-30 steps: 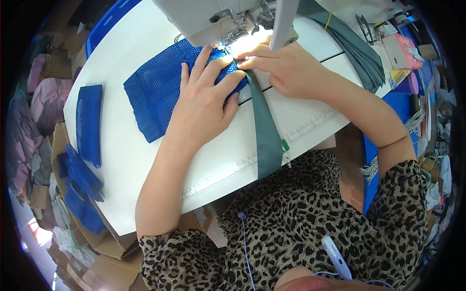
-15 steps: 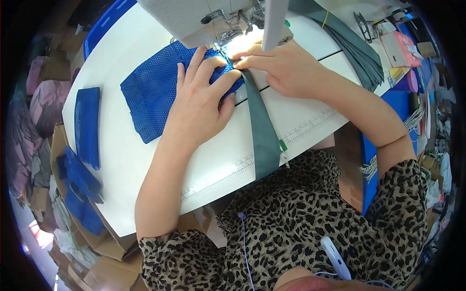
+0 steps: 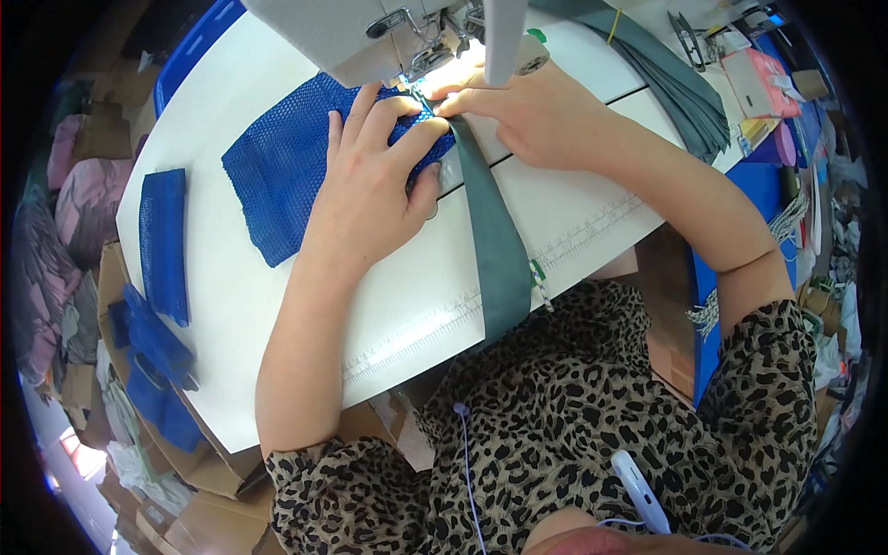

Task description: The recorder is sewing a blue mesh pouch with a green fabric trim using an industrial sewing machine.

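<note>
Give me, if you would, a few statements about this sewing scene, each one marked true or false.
1. The left hand lies on the blue mesh. True.
2. The right hand grips the snips. False: it is at the right edge of the blue mesh; the snips lie apart.
3. The grey-green strip reaches the near edge of the table. True.
4. The folded piece at the left is red. False: it is blue.
5. A yellow band crosses the stacked strips. True.
</note>
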Motion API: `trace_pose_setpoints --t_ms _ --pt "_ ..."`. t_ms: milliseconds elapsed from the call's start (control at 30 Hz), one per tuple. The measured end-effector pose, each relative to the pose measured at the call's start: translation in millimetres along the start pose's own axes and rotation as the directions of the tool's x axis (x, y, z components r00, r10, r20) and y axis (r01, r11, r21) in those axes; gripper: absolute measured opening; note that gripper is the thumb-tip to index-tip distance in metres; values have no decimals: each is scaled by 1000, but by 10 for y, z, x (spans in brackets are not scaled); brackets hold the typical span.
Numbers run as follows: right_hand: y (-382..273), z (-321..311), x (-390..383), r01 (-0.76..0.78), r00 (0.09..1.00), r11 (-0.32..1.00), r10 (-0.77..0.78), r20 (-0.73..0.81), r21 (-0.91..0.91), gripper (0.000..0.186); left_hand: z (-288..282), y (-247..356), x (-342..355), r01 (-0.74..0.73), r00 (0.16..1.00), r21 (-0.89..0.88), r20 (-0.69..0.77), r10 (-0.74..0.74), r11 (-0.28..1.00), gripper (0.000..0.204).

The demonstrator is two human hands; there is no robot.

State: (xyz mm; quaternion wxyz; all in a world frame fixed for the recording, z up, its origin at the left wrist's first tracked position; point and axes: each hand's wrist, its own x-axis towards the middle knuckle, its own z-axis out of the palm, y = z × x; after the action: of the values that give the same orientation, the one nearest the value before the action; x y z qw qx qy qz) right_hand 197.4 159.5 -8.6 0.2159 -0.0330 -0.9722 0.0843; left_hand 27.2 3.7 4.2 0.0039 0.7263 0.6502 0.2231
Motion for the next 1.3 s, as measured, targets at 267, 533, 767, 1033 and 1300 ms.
trace_pose_setpoints --t_ms 267,533,767,1033,1300 --pt "-27 -16 -9 -9 1000 1000 9 16 7 36 -9 -25 -6 -1 1000 4 -2 1 1000 33" --pt "-11 -19 -20 -27 999 999 26 34 47 36 -21 -4 -36 -9 1000 53 -1 9 999 31" --pt "-19 -10 -11 -25 1000 996 24 3 90 39 -10 -24 -29 -8 1000 23 -9 8 1000 31" --pt "-7 28 7 -12 999 1000 12 -31 1 35 -3 -73 17 16 1000 7 -3 -16 1000 33" --pt "-19 46 -26 14 999 999 -15 -31 -52 35 -2 -30 -29 20 1000 11 13 -20 1000 33"
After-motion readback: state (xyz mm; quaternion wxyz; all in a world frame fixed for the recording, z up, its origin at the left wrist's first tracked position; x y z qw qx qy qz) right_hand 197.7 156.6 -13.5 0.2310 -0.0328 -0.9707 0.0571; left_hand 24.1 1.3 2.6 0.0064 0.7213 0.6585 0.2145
